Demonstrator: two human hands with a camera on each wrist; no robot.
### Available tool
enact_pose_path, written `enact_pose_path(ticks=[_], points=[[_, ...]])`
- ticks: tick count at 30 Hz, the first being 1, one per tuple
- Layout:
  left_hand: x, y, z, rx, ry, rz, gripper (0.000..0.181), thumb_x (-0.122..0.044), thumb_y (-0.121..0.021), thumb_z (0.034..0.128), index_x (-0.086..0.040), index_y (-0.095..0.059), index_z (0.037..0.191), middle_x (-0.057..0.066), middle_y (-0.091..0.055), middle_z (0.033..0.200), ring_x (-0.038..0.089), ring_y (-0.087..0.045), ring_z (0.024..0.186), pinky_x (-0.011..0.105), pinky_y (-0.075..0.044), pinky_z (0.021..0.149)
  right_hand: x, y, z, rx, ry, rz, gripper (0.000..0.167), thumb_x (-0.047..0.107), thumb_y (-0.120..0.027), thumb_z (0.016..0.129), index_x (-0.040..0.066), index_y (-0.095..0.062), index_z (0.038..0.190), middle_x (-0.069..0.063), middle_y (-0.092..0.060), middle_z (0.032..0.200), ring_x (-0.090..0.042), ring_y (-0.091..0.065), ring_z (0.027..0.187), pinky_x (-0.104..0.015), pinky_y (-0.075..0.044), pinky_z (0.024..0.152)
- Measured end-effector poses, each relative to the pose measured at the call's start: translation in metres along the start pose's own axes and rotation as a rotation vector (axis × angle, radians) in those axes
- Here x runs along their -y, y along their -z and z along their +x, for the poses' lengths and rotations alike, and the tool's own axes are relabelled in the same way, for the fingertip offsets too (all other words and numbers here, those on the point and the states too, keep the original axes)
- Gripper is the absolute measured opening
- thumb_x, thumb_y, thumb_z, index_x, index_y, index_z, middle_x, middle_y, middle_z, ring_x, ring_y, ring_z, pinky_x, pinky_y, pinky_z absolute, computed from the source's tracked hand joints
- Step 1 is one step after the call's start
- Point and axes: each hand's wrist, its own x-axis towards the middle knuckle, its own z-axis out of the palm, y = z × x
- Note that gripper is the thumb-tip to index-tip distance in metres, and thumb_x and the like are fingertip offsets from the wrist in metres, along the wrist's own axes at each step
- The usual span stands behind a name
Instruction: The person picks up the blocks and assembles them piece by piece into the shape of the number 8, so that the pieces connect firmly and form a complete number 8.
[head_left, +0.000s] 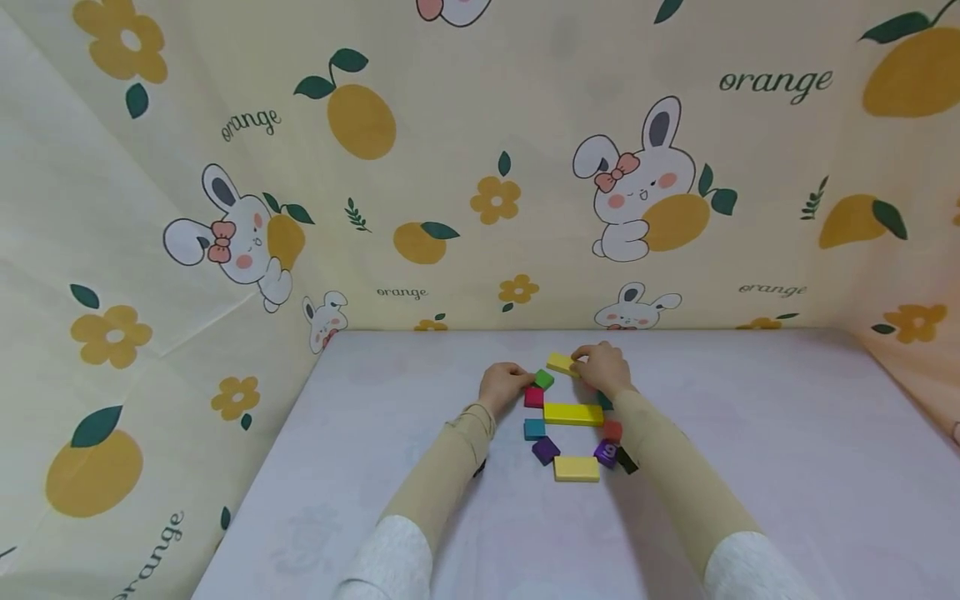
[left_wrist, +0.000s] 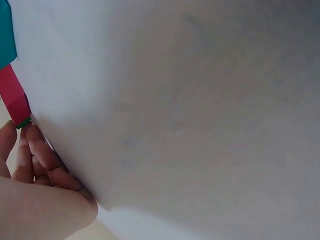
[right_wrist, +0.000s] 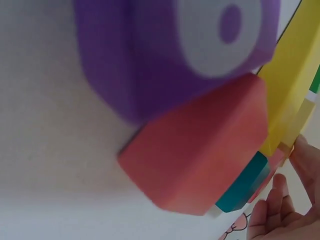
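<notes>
Blocks form a closed outline with a bar across it on the table. At its upper left, my left hand (head_left: 506, 387) pinches a green block (head_left: 543, 380) above a red block (head_left: 534, 397). In the left wrist view the green block (left_wrist: 23, 122) shows only as a sliver by the fingertips. My right hand (head_left: 604, 367) holds the right end of a pale yellow block (head_left: 560, 362) at the top. Across the middle lies a bright yellow block (head_left: 573, 414). Below my right hand are a partly hidden teal block (head_left: 605, 402) and an orange-red block (head_left: 612, 431).
Lower down are a blue block (head_left: 534, 429), a purple block (head_left: 546, 451), a numbered purple block (head_left: 606, 452) and another pale yellow block (head_left: 577, 469). A black strip (head_left: 627, 460) shows beside the right forearm. Behind the table (head_left: 360, 433) hangs a patterned cloth (head_left: 450, 283).
</notes>
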Motion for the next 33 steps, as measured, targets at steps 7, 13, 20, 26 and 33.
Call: enact_pose_path(ticks=[7,13,20,26,33], points=[[-0.001,0.000,-0.001,0.015,-0.020,-0.004,0.023,-0.032,-0.064,0.0862,-0.010,-0.072,0.086,0.001,-0.069,0.088,0.014,-0.055,0.086,0.029,-0.045,0.081,-0.009,0.001,0.001,0.027,-0.036,0.130,0.032,0.023,-0.059,0.089,0.007,-0.065,0.116,-0.022,-0.058,0.122,-0.035,-0.050,0.103,-0.049,-0.040,0.091],[0.001,0.001,0.000,0.020,-0.010,-0.009,0.023,-0.033,-0.066,0.0850,-0.011,-0.072,0.084,-0.001,-0.068,0.085,0.014,-0.054,0.084,0.028,-0.045,0.078,-0.014,0.002,0.002,0.065,-0.065,0.172,0.031,0.021,-0.058,0.089,0.009,-0.065,0.117,-0.021,-0.055,0.129,-0.039,-0.045,0.111,-0.054,-0.034,0.096],[0.001,-0.001,0.001,0.007,0.013,-0.001,0.024,-0.033,-0.065,0.0859,-0.010,-0.072,0.089,0.001,-0.068,0.090,0.013,-0.054,0.085,0.028,-0.045,0.080,-0.017,0.003,0.003,0.104,-0.097,0.243,0.031,0.019,-0.059,0.088,0.010,-0.065,0.117,-0.021,-0.053,0.132,-0.040,-0.040,0.113,-0.055,-0.030,0.098],[0.002,-0.002,0.001,0.011,0.030,-0.004,0.026,-0.035,-0.065,0.0860,-0.011,-0.072,0.090,0.001,-0.068,0.091,0.014,-0.053,0.085,0.029,-0.045,0.080,-0.019,0.004,0.001,0.132,-0.074,0.261,0.032,0.020,-0.061,0.087,0.010,-0.065,0.117,-0.022,-0.056,0.126,-0.037,-0.039,0.106,-0.050,-0.032,0.091],[0.003,-0.002,0.002,0.027,0.032,-0.020,0.026,-0.036,-0.064,0.0865,-0.011,-0.071,0.091,0.001,-0.066,0.091,0.016,-0.052,0.087,0.029,-0.046,0.081,-0.026,0.003,0.001,0.107,-0.030,0.253,0.037,0.023,-0.057,0.090,0.008,-0.060,0.123,-0.024,-0.054,0.119,-0.036,-0.039,0.104,-0.050,-0.032,0.089]])
